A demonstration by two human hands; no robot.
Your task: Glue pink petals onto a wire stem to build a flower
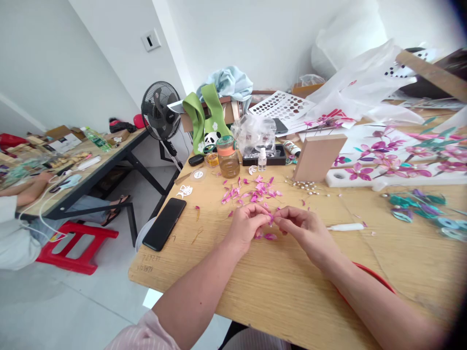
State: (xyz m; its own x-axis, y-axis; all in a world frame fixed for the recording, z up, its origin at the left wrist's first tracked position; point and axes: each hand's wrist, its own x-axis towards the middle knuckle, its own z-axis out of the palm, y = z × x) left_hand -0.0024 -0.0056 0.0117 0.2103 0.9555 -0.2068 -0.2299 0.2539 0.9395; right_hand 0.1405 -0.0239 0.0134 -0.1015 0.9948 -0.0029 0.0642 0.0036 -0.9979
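Note:
My left hand (246, 226) pinches a small pink-purple petal (270, 220) between thumb and fingers, just above the wooden table (241, 287). Close against it, my right hand (302, 228) is closed in a pinch too; what its fingertips hold is too small to make out. Under the hands lies a loose pink petal (270, 236). Beyond them spreads a scatter of pink petals (259, 192), some with thin wire stems. To the right of my right hand rests a white pen-like tool (346, 227).
A black phone (165, 224) lies by the left edge. Behind the petals stand a lidded jar (228, 158), a small spray bottle (261, 159) and an upright board (319, 158). Finished flowers (390, 160) fill the right. At another table sits a person, an arm (29, 189) showing.

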